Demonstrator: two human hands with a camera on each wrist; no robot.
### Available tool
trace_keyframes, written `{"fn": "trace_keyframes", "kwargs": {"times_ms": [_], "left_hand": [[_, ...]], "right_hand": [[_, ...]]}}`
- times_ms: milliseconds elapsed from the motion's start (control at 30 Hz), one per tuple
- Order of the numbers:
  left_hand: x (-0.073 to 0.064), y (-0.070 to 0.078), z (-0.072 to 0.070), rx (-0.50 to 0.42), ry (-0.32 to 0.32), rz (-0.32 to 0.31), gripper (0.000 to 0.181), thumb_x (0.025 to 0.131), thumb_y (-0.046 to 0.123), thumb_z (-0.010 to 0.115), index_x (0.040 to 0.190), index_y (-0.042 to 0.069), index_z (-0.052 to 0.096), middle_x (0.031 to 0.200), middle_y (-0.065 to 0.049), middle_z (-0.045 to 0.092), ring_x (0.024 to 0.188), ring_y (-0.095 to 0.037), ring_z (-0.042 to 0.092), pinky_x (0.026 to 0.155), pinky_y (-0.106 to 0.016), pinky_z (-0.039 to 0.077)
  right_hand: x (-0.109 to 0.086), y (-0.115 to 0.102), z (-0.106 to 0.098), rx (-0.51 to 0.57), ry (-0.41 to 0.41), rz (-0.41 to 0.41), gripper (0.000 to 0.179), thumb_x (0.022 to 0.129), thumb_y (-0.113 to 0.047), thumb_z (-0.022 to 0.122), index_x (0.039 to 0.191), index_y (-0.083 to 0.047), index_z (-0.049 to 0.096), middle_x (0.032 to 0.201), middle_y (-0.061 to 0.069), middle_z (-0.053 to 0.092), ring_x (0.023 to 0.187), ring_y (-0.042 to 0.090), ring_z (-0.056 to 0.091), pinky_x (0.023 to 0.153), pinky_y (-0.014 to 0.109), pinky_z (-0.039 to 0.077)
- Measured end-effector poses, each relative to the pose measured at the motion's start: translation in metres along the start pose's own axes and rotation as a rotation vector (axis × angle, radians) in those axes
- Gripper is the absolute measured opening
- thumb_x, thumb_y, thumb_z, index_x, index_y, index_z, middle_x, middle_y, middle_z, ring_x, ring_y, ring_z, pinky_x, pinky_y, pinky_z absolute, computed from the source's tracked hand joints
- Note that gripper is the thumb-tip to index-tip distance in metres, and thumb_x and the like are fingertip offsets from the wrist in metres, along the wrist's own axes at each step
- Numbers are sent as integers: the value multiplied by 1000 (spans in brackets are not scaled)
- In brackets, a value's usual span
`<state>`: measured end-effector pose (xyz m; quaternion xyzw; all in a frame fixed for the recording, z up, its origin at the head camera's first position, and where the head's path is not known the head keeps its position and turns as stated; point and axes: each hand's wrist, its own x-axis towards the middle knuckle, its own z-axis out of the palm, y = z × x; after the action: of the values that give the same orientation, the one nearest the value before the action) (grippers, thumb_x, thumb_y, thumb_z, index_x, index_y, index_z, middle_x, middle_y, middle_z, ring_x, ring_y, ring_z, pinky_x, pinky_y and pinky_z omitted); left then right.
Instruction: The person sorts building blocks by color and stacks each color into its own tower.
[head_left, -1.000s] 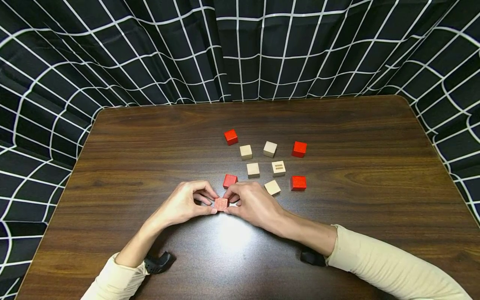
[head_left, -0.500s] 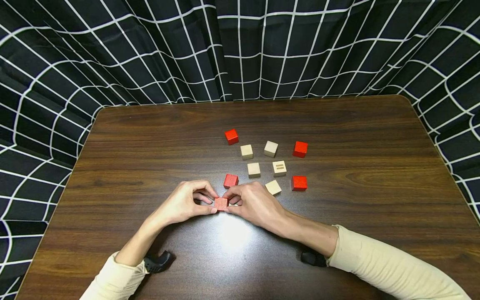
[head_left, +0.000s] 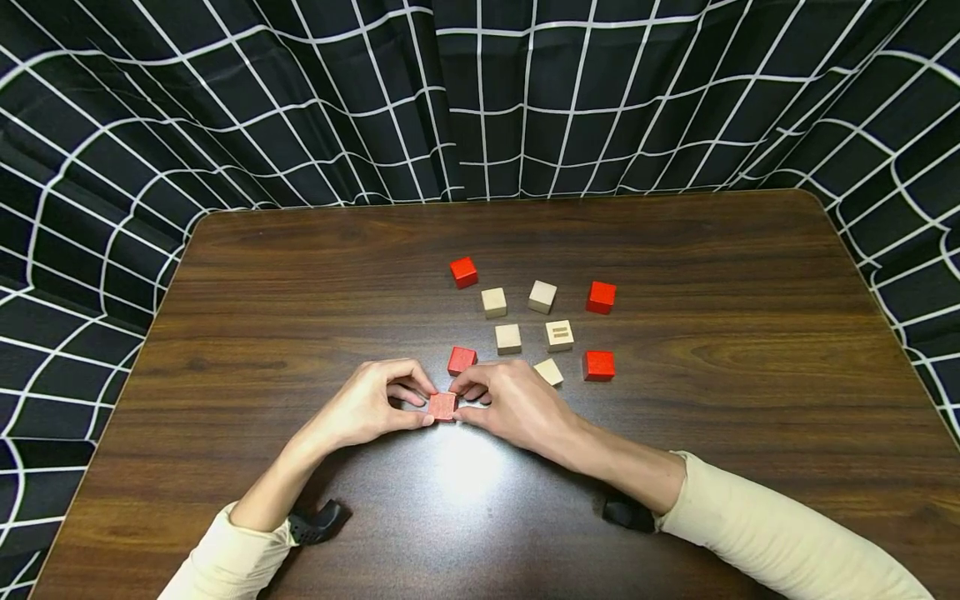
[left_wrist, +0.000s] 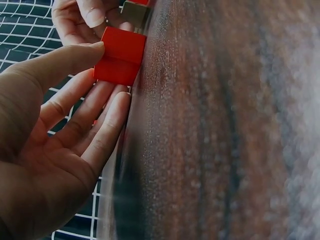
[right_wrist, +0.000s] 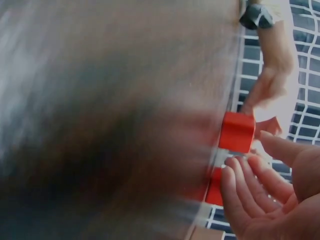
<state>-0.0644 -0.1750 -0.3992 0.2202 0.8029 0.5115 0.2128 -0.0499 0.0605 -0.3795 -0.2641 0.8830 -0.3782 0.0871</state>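
Between both hands, a red wooden block (head_left: 442,407) rests on the table near its middle; glare makes its top look pinkish in the head view. My left hand (head_left: 378,400) pinches this block (left_wrist: 120,57) between thumb and fingers from the left. On the right side, my right hand (head_left: 517,404) has thumb and fingertips close to the block (right_wrist: 237,132), spread a little apart from it. Just beyond them sits another red block (head_left: 462,361). A plain wood block (head_left: 548,372) is partly hidden behind the right hand.
Farther back lie plain wood blocks (head_left: 507,339), one wood block with two dark bars (head_left: 558,335), and more red blocks (head_left: 601,297). The brown table (head_left: 300,292) is bordered by a black curtain (head_left: 525,108) with white grid lines.
My right hand has shifted slightly right, its fingertips drawing off the red block. The left hand keeps its pinch, and the block stays in place.
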Motion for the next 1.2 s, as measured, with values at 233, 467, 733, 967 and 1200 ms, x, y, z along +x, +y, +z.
{"fn": "trace_keyframes", "kwargs": {"times_ms": [233,467,733,967,1200], "left_hand": [[1,2,-1,12,6,5,26,75,0,84,93,9,68,98,-6,69,87,-16,71,81,-27,59],[1,2,-2,24,14,-1,26,75,1,85,93,9,68,98,-5,69,87,-15,71,82,-27,59],[1,2,-3,43,17,-10,27,75,3,86,94,11,68,100,-4,69,87,-14,71,81,-26,59],[1,1,-4,51,22,1,26,75,4,86,93,11,68,99,-4,69,88,-14,71,81,-25,59],[1,1,-5,48,26,0,26,75,4,86,93,11,68,98,-4,69,87,-15,71,81,-26,59]], "right_hand": [[2,4,-9,45,15,-17,21,79,-9,82,99,-10,75,92,-1,74,82,12,70,75,26,58],[5,6,-18,95,35,-16,21,80,-7,81,100,-8,75,97,0,75,84,14,70,76,29,59],[10,8,-23,60,86,-21,22,79,-10,83,100,-11,75,93,-2,73,84,13,69,75,31,59],[16,11,-27,61,121,3,24,80,-10,82,102,-11,75,96,-2,72,84,12,68,74,29,58],[20,12,-28,58,114,43,28,81,-9,80,108,-11,74,103,0,73,84,13,70,74,26,59]]}}
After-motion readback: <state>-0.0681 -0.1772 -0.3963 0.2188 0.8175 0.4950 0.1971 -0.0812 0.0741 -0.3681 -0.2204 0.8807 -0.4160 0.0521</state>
